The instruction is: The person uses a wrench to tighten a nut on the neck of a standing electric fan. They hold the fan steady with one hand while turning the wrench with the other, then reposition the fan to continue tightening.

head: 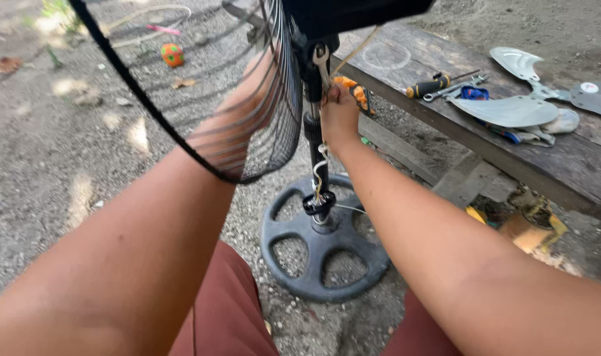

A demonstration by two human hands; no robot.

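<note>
While gravel ground (43,151) spreads outdoors beside a wooden desk (511,155), the fan pole (314,142) stands upright on its round base (320,247). Right hand (340,115) has its grip closed on the pole; left hand (261,79) sits behind the grille (248,118), grip unclear

Your only view comes from the camera on your head, tilted steeply down and forward over your own forearms. It sits close to the fan stand (314,142), with the wooden bench (485,142) crossing its upper right.
</note>
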